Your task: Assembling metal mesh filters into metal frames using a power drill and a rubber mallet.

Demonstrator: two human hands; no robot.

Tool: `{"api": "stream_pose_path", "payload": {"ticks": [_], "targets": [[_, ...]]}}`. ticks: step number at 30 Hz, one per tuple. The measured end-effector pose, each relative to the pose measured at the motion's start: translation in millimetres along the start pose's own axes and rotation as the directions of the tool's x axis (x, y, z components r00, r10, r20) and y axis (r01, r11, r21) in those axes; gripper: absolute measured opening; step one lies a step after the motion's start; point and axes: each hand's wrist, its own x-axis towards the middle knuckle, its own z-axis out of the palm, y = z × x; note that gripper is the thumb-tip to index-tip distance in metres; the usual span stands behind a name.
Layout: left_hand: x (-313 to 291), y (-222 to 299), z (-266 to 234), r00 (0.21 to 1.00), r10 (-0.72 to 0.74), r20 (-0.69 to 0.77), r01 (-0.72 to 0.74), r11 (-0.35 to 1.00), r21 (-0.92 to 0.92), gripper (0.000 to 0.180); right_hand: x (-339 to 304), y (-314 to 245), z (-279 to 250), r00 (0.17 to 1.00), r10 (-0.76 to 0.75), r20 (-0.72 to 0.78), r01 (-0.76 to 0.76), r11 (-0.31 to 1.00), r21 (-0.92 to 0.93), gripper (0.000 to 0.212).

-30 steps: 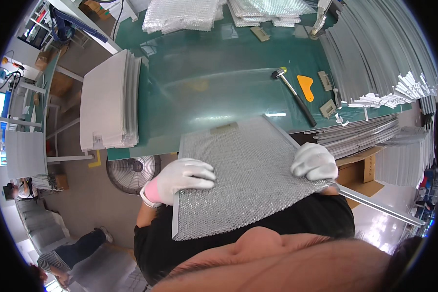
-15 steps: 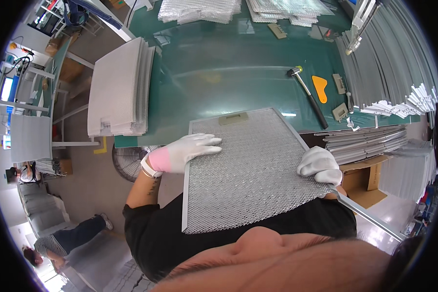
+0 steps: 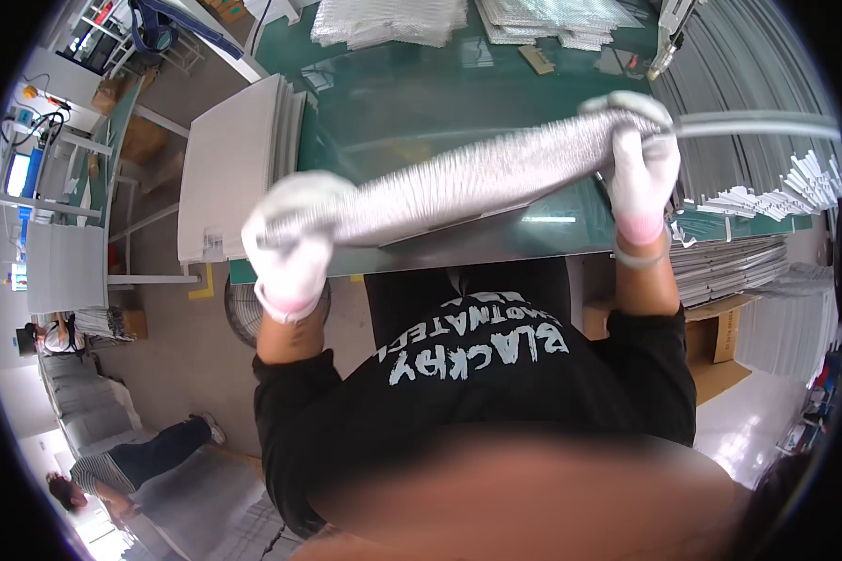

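Observation:
A silvery metal mesh panel [image 3: 477, 178] is lifted over the front of the green table, seen almost along its edge and blurred by motion. My left hand [image 3: 295, 238], in a white glove with a pink cuff, grips its left end, fingers wrapped round the rim. At the opposite end my right hand [image 3: 644, 159], gloved alike, is closed on the panel's corner, higher than the left. From beside the right hand a thin metal frame strip [image 3: 758, 124] sticks out to the right, smeared; how it joins the panel is hidden. The lifted panel and right hand cover the hammer and orange scraper.
The green table [image 3: 374, 122] carries a stack of pale panels [image 3: 229, 168] at left and clear-wrapped mesh [image 3: 388, 21] at back. Long metal frames [image 3: 739, 93] pile up at right, above a cardboard box [image 3: 720, 341]. A floor fan [image 3: 241, 304] stands left; another person [image 3: 150, 463] is lower left.
The mesh panel has risen from my lap and the table edge and tipped nearly edge-on. Both hands moved; the left now wraps its end instead of lying flat. The strip swung up to the right.

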Motion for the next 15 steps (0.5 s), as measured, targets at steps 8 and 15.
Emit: {"api": "stream_pose_path", "payload": {"ticks": [8,15], "targets": [[6.2,-31.9,-10.0,0.942,0.067,-0.330,-0.044,0.996,0.077,0.017,15.9,12.4,17.1,0.996,0.080,-0.024,-0.077,0.991,0.114,0.011],[9.1,-35.3,-1.1,0.923,0.074,-0.378,0.008,0.977,0.211,0.018,13.8,11.2,12.1,0.997,0.072,-0.016,-0.071,0.996,0.050,0.013]]}}
